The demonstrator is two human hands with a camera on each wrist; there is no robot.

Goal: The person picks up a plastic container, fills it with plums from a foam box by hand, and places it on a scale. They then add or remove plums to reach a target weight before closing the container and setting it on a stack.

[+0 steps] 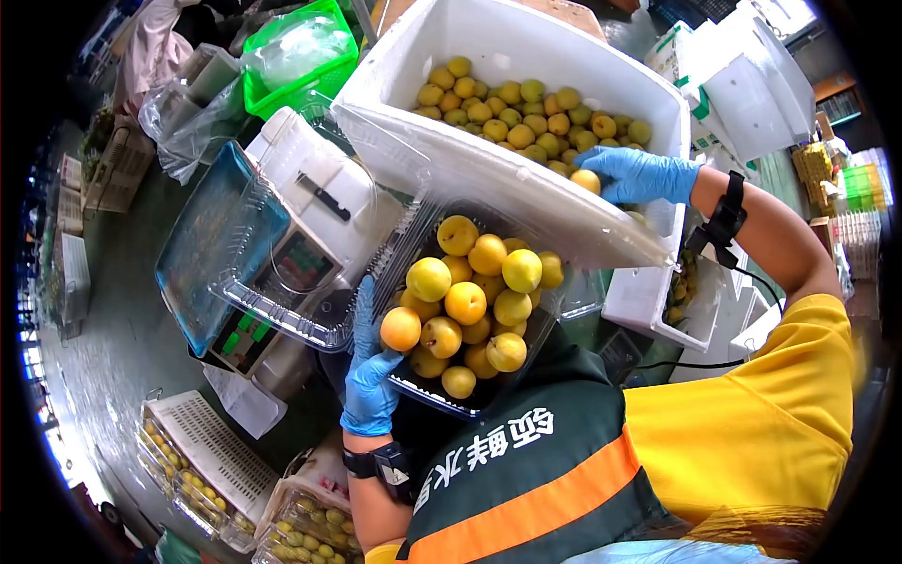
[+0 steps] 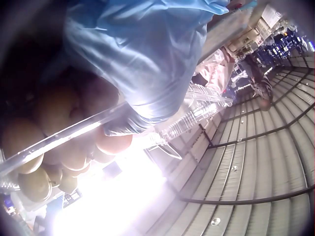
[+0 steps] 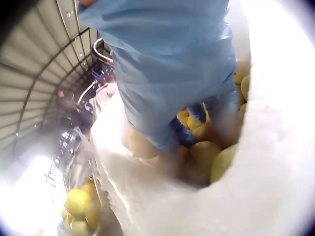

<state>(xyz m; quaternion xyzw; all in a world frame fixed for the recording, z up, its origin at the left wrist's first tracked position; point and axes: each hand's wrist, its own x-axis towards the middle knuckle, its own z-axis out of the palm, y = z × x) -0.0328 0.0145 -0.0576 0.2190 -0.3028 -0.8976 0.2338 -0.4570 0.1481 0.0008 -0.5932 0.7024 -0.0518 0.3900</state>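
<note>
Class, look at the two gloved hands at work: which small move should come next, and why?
Probably the right hand should secure its grip on one yellow fruit and lift it gently. Its fingers are down among the fruit in the foam box, while the left hand holds the heaped clear tray close by.

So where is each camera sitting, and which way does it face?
Head: worn on the head, looking forward and down at the foam box and clear tray; both hands, forearms and the vest show.
Left wrist: looks past the gloved left hand along the tray's rim, roof beyond.
Right wrist: looks over the gloved right hand into the box, roof at one side.
Shared: head and left wrist show the left hand and tray; head and right wrist, the right hand and box.
</note>
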